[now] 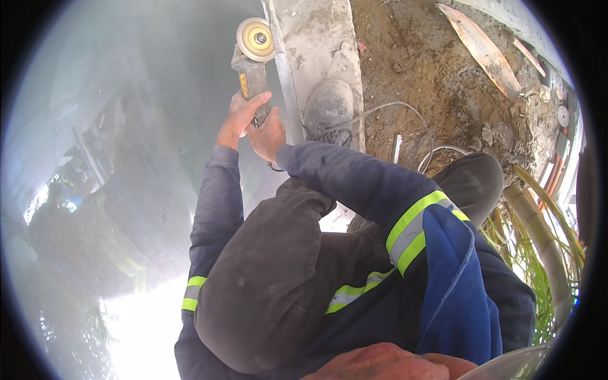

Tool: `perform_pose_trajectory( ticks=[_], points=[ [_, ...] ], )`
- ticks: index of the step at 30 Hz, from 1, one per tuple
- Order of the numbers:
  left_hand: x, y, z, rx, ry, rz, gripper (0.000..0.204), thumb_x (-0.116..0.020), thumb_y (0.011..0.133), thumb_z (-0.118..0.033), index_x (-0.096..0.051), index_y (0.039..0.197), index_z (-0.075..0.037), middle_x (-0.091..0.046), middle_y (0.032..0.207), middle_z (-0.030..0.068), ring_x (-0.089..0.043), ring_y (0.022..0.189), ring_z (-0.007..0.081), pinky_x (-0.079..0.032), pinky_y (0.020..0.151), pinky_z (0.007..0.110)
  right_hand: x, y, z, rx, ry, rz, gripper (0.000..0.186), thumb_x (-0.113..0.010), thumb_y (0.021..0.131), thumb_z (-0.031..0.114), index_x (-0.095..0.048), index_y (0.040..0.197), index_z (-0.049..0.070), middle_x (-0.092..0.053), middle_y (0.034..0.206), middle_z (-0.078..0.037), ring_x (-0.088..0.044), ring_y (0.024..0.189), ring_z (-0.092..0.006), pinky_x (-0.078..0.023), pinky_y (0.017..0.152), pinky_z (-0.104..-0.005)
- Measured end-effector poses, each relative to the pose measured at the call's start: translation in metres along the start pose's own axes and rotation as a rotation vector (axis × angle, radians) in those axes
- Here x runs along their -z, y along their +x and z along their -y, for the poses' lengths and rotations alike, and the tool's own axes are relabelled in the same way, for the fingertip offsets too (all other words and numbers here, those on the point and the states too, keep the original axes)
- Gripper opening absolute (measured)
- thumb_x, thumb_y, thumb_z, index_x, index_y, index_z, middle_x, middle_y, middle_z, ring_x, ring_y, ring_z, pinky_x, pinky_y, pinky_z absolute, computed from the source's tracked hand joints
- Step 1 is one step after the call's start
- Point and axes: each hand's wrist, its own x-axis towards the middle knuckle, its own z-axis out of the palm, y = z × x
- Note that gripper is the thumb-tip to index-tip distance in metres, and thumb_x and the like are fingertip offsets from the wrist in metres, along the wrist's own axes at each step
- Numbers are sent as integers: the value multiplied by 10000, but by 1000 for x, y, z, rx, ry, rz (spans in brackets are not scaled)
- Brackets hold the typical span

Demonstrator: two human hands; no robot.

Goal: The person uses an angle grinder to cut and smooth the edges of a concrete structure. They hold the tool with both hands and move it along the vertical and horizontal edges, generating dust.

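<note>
My left hand [239, 115] is wrapped round the dusty body of an angle grinder [254, 81], its thumb lying across the tool. Just behind it, my right hand [268, 134] closes round the grinder's rear end. At the far end of the tool, a round yellowish disc [255, 39] faces up, its right edge against or very close to the left edge of a pale concrete ledge [310, 38]. Whether the disc touches the concrete I cannot tell. A dark cord shows below my right hand.
My dusty boot [329, 104] stands on the ledge, right of the grinder. A grey cable [399, 104] loops over brown soil [405, 57]. A wooden board [481, 50] lies at the far right, thick plant stems [538, 231] at the right. Pale haze [158, 57] blurs the left side.
</note>
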Motion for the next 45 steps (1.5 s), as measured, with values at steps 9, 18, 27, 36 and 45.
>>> perform_pose_trajectory(
  ticks=[9,18,27,36,45],
  points=[
    [1,-6,8,-1,1,6,557,-832,848,-241,-616,1276,44,-685,1107,117,-672,984,216,-549,866,382,-2,-6,-6,-30,6,16,585,-746,897,267,-385,1217,-64,-685,1045,-283,-702,995,-455,-548,856,-519],
    [-1,2,7,8,13,4,582,-836,845,-259,-611,1283,51,-681,1111,119,-669,973,217,-548,854,384,0,-2,-4,-22,3,-5,577,-744,910,304,-390,1197,-50,-680,1034,-275,-702,973,-433,-547,835,-510],
    [-11,3,3,-7,-30,10,583,-826,855,-251,-594,1306,35,-665,1113,106,-653,959,207,-546,834,377,5,6,-11,-20,24,1,565,-763,910,309,-394,1163,-36,-668,1007,-258,-717,910,-356,-559,779,-476],
    [-14,5,0,-30,-7,-36,556,-826,850,-229,-598,1296,15,-673,1104,105,-664,980,209,-551,858,387,3,10,-14,60,26,-40,576,-767,901,310,-398,1168,-42,-690,992,-255,-725,897,-377,-559,781,-472],
    [-6,6,-6,-35,40,-38,548,-825,853,-222,-601,1289,24,-678,1108,103,-664,969,192,-545,855,364,1,15,-10,75,46,2,594,-762,908,327,-398,1173,-60,-688,1006,-258,-720,916,-380,-553,791,-466]
  ],
)
